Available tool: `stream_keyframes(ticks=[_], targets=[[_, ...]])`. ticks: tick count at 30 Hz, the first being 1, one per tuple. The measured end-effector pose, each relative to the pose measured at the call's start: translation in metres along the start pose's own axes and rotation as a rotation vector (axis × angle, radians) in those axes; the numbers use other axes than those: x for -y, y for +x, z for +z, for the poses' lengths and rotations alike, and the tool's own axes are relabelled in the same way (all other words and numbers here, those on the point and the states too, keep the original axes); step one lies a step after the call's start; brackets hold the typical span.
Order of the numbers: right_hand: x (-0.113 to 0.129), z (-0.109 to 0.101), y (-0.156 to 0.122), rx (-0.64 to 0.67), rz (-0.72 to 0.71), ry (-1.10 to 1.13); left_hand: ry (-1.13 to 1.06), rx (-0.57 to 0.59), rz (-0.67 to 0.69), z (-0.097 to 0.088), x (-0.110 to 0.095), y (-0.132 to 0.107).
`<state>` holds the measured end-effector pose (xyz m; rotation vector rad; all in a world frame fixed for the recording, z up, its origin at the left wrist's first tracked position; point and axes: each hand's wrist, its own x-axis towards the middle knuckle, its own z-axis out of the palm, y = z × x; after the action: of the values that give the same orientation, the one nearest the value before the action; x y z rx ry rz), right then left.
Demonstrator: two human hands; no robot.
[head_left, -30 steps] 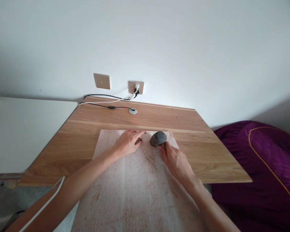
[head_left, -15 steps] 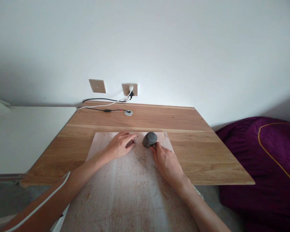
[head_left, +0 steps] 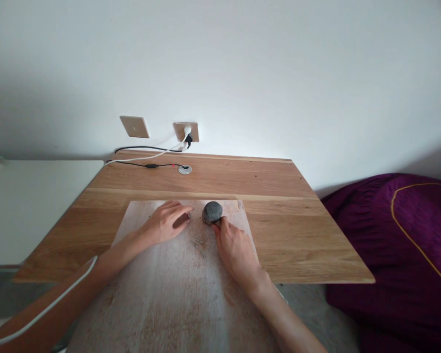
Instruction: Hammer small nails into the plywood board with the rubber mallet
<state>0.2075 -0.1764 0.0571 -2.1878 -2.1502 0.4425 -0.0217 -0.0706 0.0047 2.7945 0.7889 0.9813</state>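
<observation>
A rounded dark grey lump (head_left: 212,212), like a stone or a piece of clay, is near the far edge of a pale, worn board (head_left: 161,289). The fingers of my right hand (head_left: 238,250) close on its lower right side; their tips are partly hidden. To the left, my left hand (head_left: 165,223) rests on the board, curved, with a gap between thumb and forefinger. A tiny dark bit shows near those fingertips, too small to name. Several thin, short slivers (head_left: 197,242) lie between the hands, nearer to me.
Beneath the board is a wooden table (head_left: 297,235). At its back, cables (head_left: 152,165) run to a wall socket (head_left: 185,132) and a round cable hole (head_left: 184,169). A white surface (head_left: 40,206) adjoins on the left. Purple fabric (head_left: 382,235) bulges on the right.
The whole view has shifted, so everything sits further left. The grey lump looks slightly turned in my right hand's fingers. My left hand keeps much the same pose.
</observation>
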Motion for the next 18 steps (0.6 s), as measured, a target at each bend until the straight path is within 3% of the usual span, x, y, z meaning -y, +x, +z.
stream_keyframes(ticks=[11, 18], targets=[[-0.008, 0.012, 0.004, -0.034, -0.041, 0.046, 0.034, 0.001, 0.001, 0.001, 0.001, -0.001], [-0.010, 0.016, 0.005, -0.094, -0.048, 0.045, 0.027, -0.090, 0.150, -0.010, -0.014, 0.003]])
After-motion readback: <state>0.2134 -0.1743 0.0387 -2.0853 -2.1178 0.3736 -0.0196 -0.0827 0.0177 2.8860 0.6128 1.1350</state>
